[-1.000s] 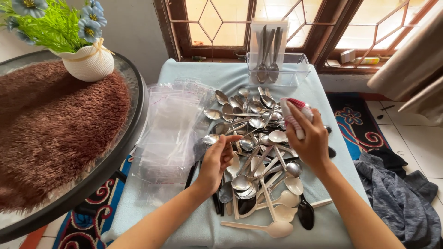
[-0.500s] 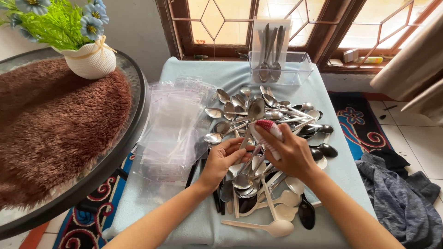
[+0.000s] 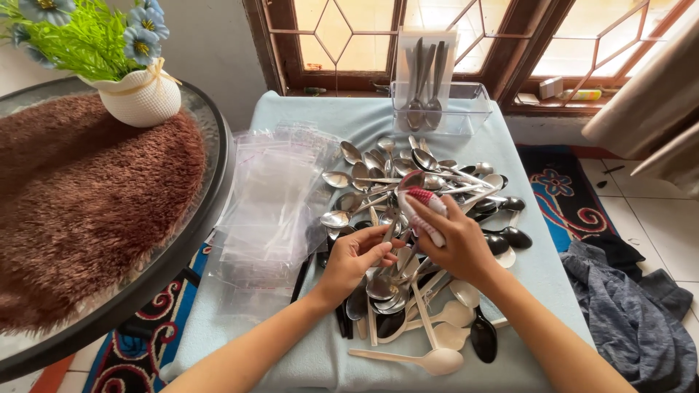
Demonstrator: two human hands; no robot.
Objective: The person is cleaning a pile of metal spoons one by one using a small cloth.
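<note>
Just right of the frame's centre, your right hand point(image 3: 455, 244) is closed around a red-and-white cloth point(image 3: 422, 211), pressing it against a metal spoon point(image 3: 399, 240). Your left hand point(image 3: 357, 255), just beside it, pinches that spoon's handle, bowl end toward the top of the frame. The spoon is likely light, stiff and slippery, so the narrow handle is probably the surest place to hold. The cloth looks soft.

Beneath both hands, a heap of metal, cream and black spoons point(image 3: 437, 182) covers the counter point(image 3: 553, 291), draped in pale blue fabric that may slide. Left of centre lies a pile of clear plastic bags point(image 3: 273, 204). At upper centre, a clear bin point(image 3: 466, 109) holds upright spoons below a window point(image 3: 349, 36). At left, a round glass table point(image 3: 211, 182) carries a brown rug point(image 3: 87, 204) and a white vase point(image 3: 142, 98).
</note>
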